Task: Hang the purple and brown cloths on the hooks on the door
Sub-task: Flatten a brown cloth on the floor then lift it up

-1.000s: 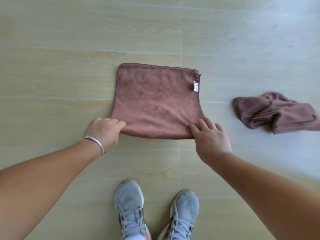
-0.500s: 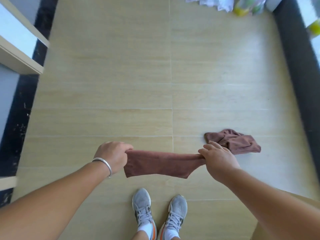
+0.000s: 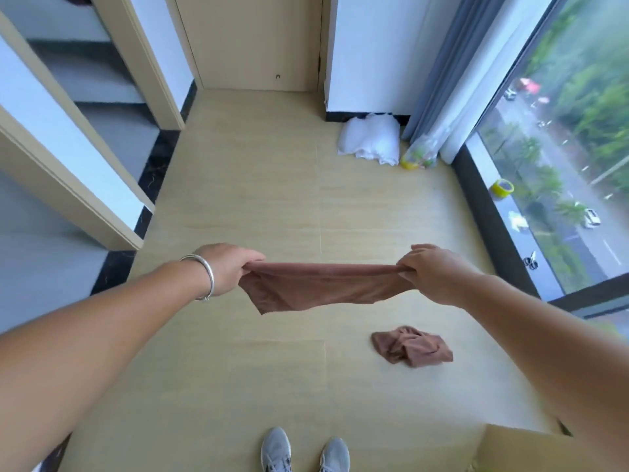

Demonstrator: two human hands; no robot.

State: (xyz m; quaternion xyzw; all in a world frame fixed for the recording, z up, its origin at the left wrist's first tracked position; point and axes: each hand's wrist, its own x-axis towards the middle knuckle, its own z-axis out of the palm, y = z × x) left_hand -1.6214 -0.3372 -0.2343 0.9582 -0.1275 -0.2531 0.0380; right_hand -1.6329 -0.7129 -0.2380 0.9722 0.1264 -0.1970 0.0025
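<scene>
Left hand [image 3: 227,267] and right hand [image 3: 430,272] each pinch a top corner of the brown cloth [image 3: 320,287], stretched between them above the floor [image 3: 258,185]; a crumpled cloth [image 3: 412,345] lies below the right grip.

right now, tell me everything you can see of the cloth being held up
The brown cloth looks like soft, thin fabric, plain and reddish-brown. It hangs in the air above the floor, stretched level between the left hand and the right hand, each gripping a top corner. Its lower edge sags unevenly, lowest at the left.
</scene>
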